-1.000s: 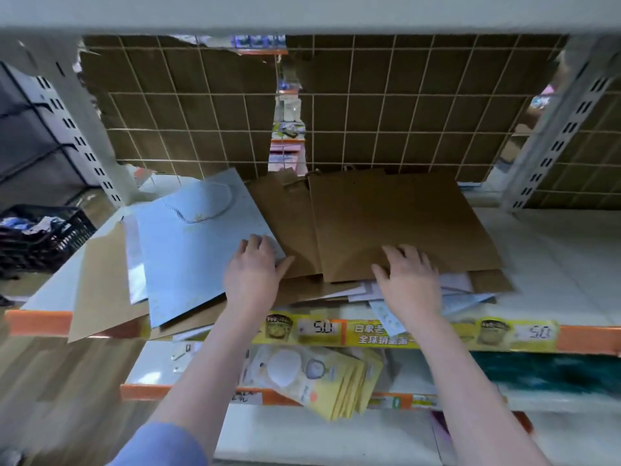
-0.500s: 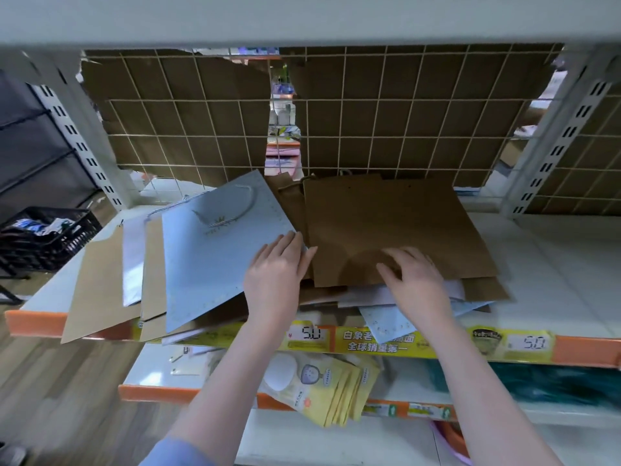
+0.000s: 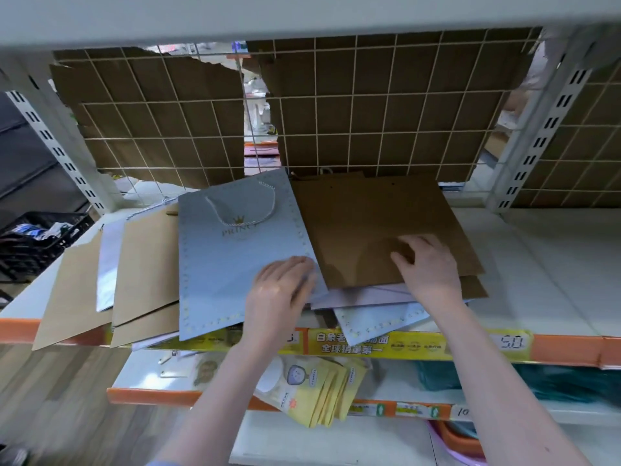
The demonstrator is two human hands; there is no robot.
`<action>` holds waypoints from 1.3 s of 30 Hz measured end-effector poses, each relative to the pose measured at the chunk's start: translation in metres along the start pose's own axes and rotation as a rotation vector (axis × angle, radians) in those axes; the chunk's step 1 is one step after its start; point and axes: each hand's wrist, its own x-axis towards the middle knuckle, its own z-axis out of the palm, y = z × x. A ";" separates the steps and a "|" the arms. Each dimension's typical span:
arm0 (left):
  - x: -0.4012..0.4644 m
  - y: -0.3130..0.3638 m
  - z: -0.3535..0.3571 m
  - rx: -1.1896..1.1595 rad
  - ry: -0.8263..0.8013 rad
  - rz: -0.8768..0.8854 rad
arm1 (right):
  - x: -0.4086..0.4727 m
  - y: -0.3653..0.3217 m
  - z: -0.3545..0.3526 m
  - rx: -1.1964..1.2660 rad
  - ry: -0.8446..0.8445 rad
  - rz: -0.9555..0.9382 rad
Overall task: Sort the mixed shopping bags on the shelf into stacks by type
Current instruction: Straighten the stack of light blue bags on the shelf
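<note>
left hand (image 3: 280, 290) lies on the lower right corner of the light blue gift bag (image 3: 235, 260), fingers curled over its edge, gripping it. that bag lies flat on the shelf (image 3: 537, 280), rope handle up top, crown print and "prince" lettering visible, its near edge hanging past the shelf front. right hand (image 3: 425, 264) presses flat, fingers spread and straight, on the big brown kraft bag (image 3: 376, 223) just right of the blue one. under the kraft bag: white bags (image 3: 363, 295) and another blue bag (image 3: 376, 322) poking out toward the front. left of the blue bag, tan kraft bags (image 3: 144, 264) fan out with a silver bag (image 3: 107, 264) between them. yellow packets (image 3: 316, 391) sit on the lower shelf.
</note>
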 end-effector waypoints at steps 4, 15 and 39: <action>0.009 -0.021 -0.012 0.130 0.014 -0.380 | 0.006 0.006 -0.003 -0.133 0.013 0.119; 0.013 -0.038 -0.028 0.304 -0.229 -0.954 | 0.020 0.027 -0.004 -0.138 -0.070 0.296; 0.025 -0.011 -0.044 -0.055 -0.007 -1.060 | 0.002 0.038 -0.009 0.275 0.096 0.429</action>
